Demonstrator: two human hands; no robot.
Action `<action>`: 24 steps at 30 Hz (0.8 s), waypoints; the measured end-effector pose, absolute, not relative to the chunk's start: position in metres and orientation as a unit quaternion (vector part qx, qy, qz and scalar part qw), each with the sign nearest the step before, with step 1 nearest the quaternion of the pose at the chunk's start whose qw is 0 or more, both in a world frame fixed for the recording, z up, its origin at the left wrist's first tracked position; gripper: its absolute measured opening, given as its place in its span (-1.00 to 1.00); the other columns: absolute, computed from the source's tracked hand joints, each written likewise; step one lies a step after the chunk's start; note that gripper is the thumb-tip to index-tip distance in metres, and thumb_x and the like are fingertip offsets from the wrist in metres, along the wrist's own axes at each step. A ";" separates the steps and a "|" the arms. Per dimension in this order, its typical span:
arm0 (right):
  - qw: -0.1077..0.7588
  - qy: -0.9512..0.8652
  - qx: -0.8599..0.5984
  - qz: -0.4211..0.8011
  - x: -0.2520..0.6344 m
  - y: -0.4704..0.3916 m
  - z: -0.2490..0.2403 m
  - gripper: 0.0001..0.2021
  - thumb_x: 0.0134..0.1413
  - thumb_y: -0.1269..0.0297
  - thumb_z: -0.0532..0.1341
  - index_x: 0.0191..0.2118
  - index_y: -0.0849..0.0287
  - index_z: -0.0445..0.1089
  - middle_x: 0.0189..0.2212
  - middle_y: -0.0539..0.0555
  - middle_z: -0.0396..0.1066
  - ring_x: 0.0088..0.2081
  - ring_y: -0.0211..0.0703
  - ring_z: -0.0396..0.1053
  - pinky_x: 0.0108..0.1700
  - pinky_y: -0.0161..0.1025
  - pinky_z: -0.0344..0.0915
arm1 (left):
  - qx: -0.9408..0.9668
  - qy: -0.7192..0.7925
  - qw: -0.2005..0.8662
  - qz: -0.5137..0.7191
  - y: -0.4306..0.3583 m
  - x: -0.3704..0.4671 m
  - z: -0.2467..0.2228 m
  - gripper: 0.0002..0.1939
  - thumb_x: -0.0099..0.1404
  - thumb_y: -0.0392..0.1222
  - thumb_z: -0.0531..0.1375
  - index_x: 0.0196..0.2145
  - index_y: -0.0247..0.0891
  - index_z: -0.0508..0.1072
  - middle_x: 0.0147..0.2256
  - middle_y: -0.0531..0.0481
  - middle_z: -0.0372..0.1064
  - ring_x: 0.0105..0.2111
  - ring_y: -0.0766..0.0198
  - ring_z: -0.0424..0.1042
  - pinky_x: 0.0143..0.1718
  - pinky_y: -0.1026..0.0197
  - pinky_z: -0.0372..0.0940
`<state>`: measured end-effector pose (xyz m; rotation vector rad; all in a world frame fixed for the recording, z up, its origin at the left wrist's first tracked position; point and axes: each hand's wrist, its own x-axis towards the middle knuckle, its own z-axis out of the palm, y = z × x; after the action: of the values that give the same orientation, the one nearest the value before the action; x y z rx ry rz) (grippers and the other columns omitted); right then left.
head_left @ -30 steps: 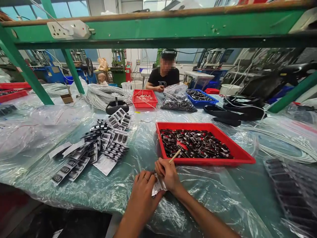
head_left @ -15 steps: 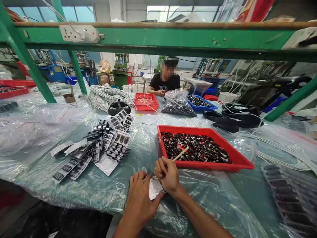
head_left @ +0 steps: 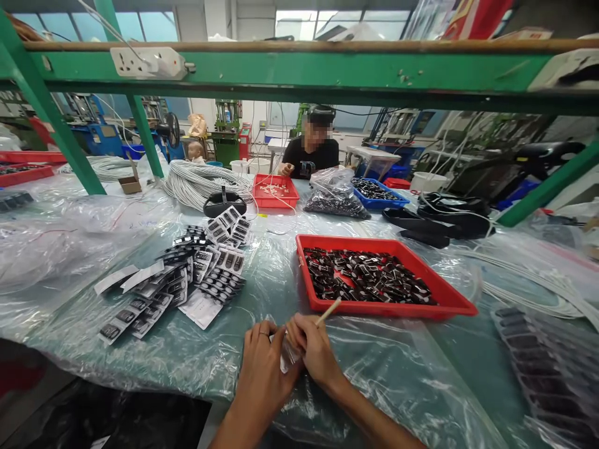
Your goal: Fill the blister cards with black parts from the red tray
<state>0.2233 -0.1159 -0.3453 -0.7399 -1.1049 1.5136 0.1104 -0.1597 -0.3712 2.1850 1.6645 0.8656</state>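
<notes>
My left hand (head_left: 262, 368) lies at the table's near edge, fingers bent around a small silvery-white card (head_left: 287, 358) that is mostly covered by both hands. Close against it, my right hand (head_left: 314, 350) is closed on a thin pale stick (head_left: 330, 310), whose upper end points up and to the right. The stick's lower end is hidden in the fist, over the card. Just beyond my right hand sits a red tray (head_left: 393, 310) full of small dark pieces. To the left lies a loose heap of cards with dark pieces in them (head_left: 199, 274).
A person (head_left: 311, 153) sits across the table behind a smaller red tray (head_left: 275, 201), a bag of dark pieces (head_left: 334, 199) and a blue tray (head_left: 381, 194). Coiled white cable (head_left: 201, 184) lies back left. Clear plastic packs (head_left: 538, 368) stand at right. A green beam (head_left: 290, 68) crosses above.
My right hand has moved slightly left and down over the card, and the stick's tip has dropped away from above the red tray. Across the table, the person's hand has shifted left.
</notes>
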 end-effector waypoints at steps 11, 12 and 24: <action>0.549 -0.405 -0.270 0.679 0.212 -0.102 -0.327 -0.50 0.06 0.08 0.14 -0.74 0.09 -0.08 -0.77 -0.16 -0.17 -0.71 -0.38 -0.26 -0.63 -0.27 -0.25 | 0.735 0.572 0.265 0.249 -0.162 0.098 -0.345 -0.33 0.03 -0.13 0.44 0.09 -0.25 0.37 0.01 -0.20 0.34 0.05 -0.13 0.30 0.10 -0.15 0.18; 0.550 -0.405 -0.269 0.679 0.208 -0.101 -0.329 -0.51 0.05 0.08 0.15 -0.74 0.08 -0.08 -0.77 -0.16 -0.17 -0.72 -0.38 -0.25 -0.63 -0.26 -0.26 | 0.728 0.572 0.274 0.261 -0.161 0.096 -0.347 -0.31 0.04 -0.18 0.43 0.11 -0.26 0.34 0.04 -0.20 0.34 0.08 -0.12 0.29 0.13 -0.15 0.16; 0.520 -0.454 -0.290 0.663 0.194 -0.113 -0.346 -0.50 0.09 0.09 0.17 -0.75 0.08 -0.02 -0.79 -0.13 -0.07 -0.71 -0.36 -0.11 -0.61 -0.26 -0.17 | 0.692 0.560 0.257 0.376 -0.160 0.094 -0.369 -0.36 0.07 -0.25 0.28 0.12 -0.27 0.26 0.02 -0.21 0.40 0.04 -0.05 0.37 0.10 -0.16 0.22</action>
<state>0.1945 -0.1128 -0.3458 -0.6959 -1.0878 1.5892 0.0945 -0.1599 -0.3694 1.8769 1.5189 1.0193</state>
